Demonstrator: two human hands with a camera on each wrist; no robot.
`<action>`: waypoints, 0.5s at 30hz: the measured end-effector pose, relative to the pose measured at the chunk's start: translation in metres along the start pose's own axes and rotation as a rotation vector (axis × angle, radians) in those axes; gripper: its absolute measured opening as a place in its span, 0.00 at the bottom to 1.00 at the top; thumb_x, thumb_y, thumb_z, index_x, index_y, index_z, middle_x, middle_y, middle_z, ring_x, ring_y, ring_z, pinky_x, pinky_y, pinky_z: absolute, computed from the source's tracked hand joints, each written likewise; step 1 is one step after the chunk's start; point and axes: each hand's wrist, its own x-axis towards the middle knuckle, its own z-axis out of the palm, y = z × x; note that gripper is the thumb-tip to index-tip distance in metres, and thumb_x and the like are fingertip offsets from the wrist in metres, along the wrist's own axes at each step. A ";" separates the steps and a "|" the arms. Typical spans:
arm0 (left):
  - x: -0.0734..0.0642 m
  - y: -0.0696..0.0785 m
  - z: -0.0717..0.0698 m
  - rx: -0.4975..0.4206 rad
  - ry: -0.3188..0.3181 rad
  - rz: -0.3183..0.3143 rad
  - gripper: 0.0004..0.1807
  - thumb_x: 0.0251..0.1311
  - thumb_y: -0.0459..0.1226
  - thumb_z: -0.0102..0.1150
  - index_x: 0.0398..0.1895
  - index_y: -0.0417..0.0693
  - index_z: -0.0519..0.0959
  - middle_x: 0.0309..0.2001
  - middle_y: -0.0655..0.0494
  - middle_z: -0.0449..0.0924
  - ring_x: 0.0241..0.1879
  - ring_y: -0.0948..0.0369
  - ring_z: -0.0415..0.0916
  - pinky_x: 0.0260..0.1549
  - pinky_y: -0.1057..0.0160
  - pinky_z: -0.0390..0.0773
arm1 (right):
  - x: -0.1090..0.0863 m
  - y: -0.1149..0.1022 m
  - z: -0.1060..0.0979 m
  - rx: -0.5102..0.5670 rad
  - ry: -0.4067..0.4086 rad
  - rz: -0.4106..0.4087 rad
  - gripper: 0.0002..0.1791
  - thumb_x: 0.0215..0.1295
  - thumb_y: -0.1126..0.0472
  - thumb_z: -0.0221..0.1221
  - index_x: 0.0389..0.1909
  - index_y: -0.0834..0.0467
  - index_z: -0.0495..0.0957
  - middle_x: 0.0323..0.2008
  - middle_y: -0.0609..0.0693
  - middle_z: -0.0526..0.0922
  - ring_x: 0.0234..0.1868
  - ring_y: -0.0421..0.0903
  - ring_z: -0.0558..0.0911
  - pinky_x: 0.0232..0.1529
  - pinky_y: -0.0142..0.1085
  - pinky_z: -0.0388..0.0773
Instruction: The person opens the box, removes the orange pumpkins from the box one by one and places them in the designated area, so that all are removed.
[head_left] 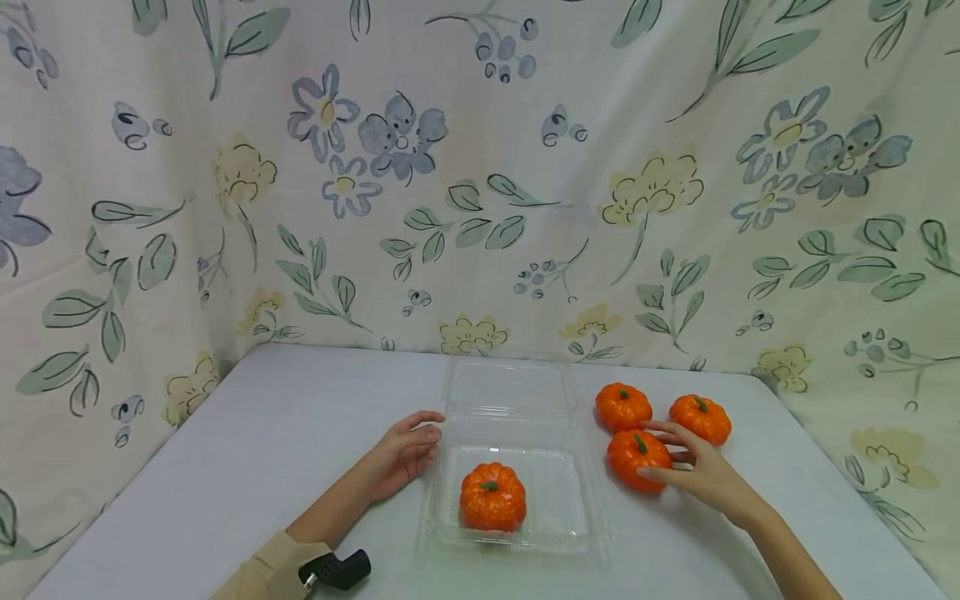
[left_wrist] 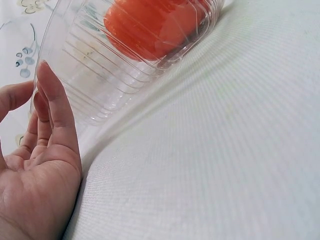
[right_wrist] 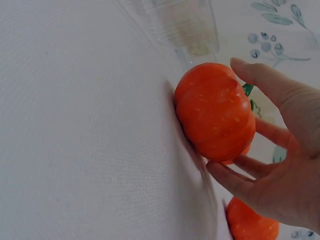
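Note:
A clear plastic clamshell box (head_left: 555, 492) lies with its lid (head_left: 510, 387) folded back, and one small orange pumpkin (head_left: 492, 497) sits inside it. My left hand (head_left: 408, 457) rests beside the box's left side, its fingertips right at the clear rim, as the left wrist view also shows. To the right of the box, my right hand (head_left: 701, 475) holds another orange pumpkin (head_left: 637, 458) with a green stem, thumb on the near side and fingers on the far side. In the right wrist view this pumpkin (right_wrist: 215, 112) sits between thumb and fingers, low over the white tabletop.
Two more orange pumpkins stand on the right, one pumpkin (head_left: 622, 407) just behind the held one and another pumpkin (head_left: 701, 419) beyond my right fingers. The white table (head_left: 300, 433) is backed by a floral curtain (head_left: 480, 208). A black device (head_left: 335, 570) is at my left sleeve.

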 end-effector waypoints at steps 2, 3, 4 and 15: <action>0.000 0.000 0.000 0.003 -0.004 0.002 0.13 0.78 0.27 0.42 0.58 0.48 0.69 0.39 0.62 0.80 0.33 0.68 0.77 0.41 0.74 0.82 | 0.000 -0.001 0.000 -0.002 0.003 0.000 0.37 0.68 0.55 0.70 0.73 0.60 0.69 0.68 0.66 0.75 0.64 0.63 0.77 0.52 0.30 0.79; 0.000 0.000 0.000 0.004 -0.006 0.003 0.13 0.78 0.27 0.42 0.58 0.48 0.70 0.39 0.62 0.80 0.33 0.68 0.77 0.41 0.75 0.82 | -0.001 -0.002 -0.001 0.000 0.003 0.002 0.37 0.68 0.55 0.70 0.74 0.61 0.69 0.68 0.66 0.75 0.64 0.63 0.77 0.51 0.29 0.79; 0.000 0.000 0.000 0.005 -0.007 0.004 0.13 0.78 0.27 0.42 0.58 0.49 0.70 0.39 0.62 0.81 0.33 0.68 0.77 0.41 0.75 0.82 | -0.001 -0.003 -0.001 -0.001 0.004 0.007 0.37 0.68 0.54 0.70 0.74 0.61 0.68 0.68 0.66 0.75 0.64 0.63 0.78 0.51 0.29 0.79; 0.000 -0.001 -0.001 -0.001 -0.018 0.009 0.13 0.78 0.27 0.42 0.58 0.49 0.70 0.40 0.62 0.80 0.34 0.68 0.78 0.41 0.75 0.82 | -0.004 -0.011 -0.006 -0.006 0.025 0.012 0.39 0.70 0.54 0.69 0.76 0.63 0.65 0.70 0.71 0.72 0.64 0.66 0.78 0.55 0.50 0.85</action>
